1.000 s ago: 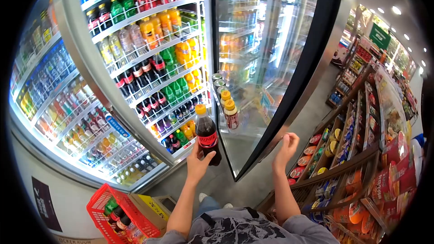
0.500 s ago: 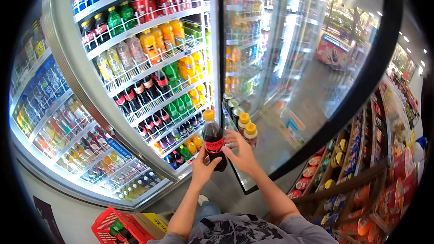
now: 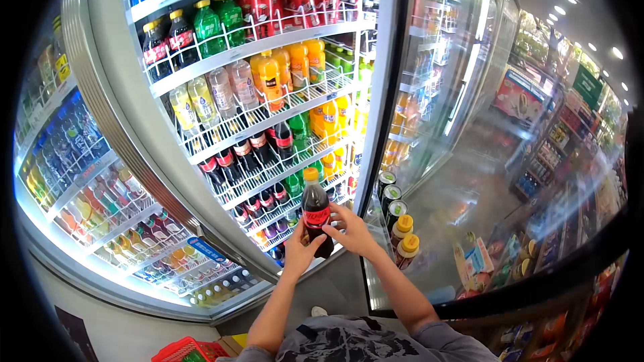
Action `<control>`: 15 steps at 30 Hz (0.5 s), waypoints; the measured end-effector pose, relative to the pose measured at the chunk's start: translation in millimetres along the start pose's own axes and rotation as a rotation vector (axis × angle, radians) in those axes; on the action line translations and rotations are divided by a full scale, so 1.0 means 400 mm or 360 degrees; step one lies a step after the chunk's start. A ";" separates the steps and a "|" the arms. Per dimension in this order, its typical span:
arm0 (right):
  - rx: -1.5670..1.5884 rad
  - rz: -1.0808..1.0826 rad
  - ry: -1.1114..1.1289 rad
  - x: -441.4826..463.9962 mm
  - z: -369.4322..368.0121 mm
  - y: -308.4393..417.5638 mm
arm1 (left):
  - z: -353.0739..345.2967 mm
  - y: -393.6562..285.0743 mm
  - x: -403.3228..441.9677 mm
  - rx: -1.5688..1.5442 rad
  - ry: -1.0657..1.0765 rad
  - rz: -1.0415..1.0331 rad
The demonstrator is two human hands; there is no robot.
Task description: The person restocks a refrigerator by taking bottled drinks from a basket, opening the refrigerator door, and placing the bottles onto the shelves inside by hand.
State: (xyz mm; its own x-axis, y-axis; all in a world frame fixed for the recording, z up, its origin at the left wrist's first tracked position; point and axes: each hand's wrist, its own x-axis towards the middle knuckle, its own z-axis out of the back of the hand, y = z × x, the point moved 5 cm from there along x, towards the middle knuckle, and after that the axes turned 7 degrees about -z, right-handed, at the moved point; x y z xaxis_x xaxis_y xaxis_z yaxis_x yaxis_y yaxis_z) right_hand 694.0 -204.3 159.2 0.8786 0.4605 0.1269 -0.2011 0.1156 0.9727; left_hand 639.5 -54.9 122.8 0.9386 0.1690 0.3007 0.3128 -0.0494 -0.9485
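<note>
A dark cola bottle (image 3: 315, 200) with a yellow cap and a red label stands nearly upright before me, leaning a little. My left hand (image 3: 300, 252) grips its lower left side, the thumb across the front. From the right, my right hand (image 3: 351, 229) has its thumb and fingers on the bottle at the label's edge. Beyond the bottle, the lit drinks fridge (image 3: 258, 117) holds rows of bottles and cans on white wire shelves. Its glass door (image 3: 463, 181) stands open on my right.
Cans and yellow-capped bottles (image 3: 406, 245) sit by the inner side of the door. A red basket (image 3: 189, 348) is at the lower left, beside my body. Another lit fridge (image 3: 114, 194) stands to the left, and snack shelves (image 3: 537, 322) lie at the lower right.
My view has shifted, so the fridge shelves look nearer and further right. The door's frame sits lower and further right in view. The right fingers lie closer against the bottle, which stays in my hands.
</note>
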 end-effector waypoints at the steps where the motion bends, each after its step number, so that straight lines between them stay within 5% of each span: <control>1: -0.0049 0.0046 -0.0010 0.015 -0.008 -0.004 | 0.015 0.012 0.016 -0.0019 0.0001 0.0020; 15: -0.0058 -0.0088 -0.0035 0.114 -0.062 -0.050 | 0.110 0.082 0.164 -0.0076 0.0009 0.0088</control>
State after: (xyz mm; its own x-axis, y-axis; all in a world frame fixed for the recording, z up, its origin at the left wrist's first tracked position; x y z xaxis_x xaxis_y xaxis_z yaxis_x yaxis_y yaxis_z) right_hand 727.4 -163.9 140.6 0.8982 0.4328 0.0776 -0.1671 0.1727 0.9707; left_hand 705.0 -2.1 107.2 0.9554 0.1594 0.2485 0.2668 -0.1052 -0.9580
